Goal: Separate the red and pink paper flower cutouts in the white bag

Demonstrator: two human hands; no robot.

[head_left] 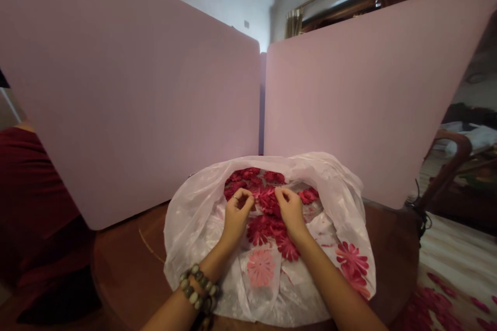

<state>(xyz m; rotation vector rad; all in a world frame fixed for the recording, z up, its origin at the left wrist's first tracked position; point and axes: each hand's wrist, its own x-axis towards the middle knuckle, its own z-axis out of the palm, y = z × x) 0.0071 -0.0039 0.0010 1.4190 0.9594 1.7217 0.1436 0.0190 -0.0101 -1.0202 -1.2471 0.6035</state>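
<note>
A white plastic bag (186, 227) lies wide open with many red flower-shaped pieces (258, 231) inside. Over the middle of its opening, my left hand (237, 212) is closed in a pinch, thumb against fingertips; a ring and a beaded bracelet show on that side. My right hand (290, 209) pinches a short distance to the right, level with the left. Red petals show between and behind both hands, but what the fingertips hold is too small to make out. A paler pink flower piece (261, 268) lies nearer me on the plastic.
The bag rests on a round brown wooden table (128, 253). Two tall pink panels (155, 87) stand behind it, meeting at a narrow gap. More red pieces (435, 302) lie on the floor at right, near a wooden chair (446, 165). Red clothing (31, 181) shows at far left.
</note>
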